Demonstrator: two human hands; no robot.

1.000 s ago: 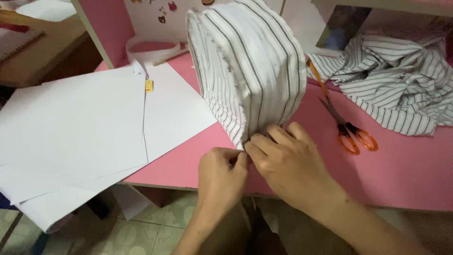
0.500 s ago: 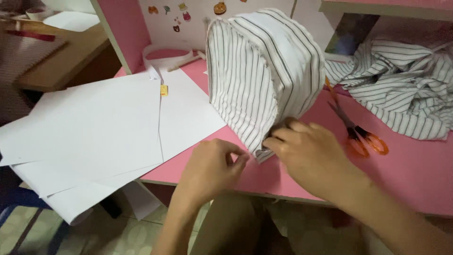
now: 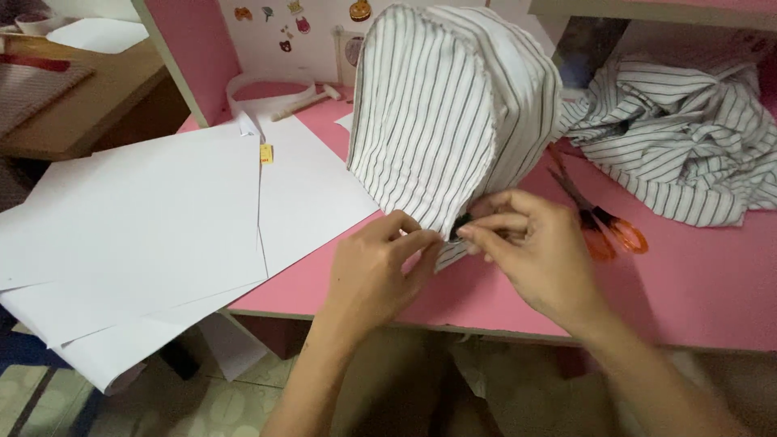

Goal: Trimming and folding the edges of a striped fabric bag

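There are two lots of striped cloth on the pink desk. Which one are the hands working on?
The upright, rounded striped piece at the middle: both hands pinch its lower edge. The other striped cloth lies crumpled at the right, untouched, beyond the orange-handled scissors.

A small yellow tag (image 3: 265,154) with a red mark was seen on the white paper sheets (image 3: 162,218), left of centre and towards the far side of the pink desk (image 3: 696,283). It was roughly rectangular and lay at the edge where two sheets met. On the white back panel (image 3: 275,57), far left of the striped cloth, several small cartoon stickers (image 3: 301,24) in orange, brown and blue were seen, scattered apart. One round, darker sticker (image 3: 354,50) was seen just beside the cloth. No packages or screens were seen.
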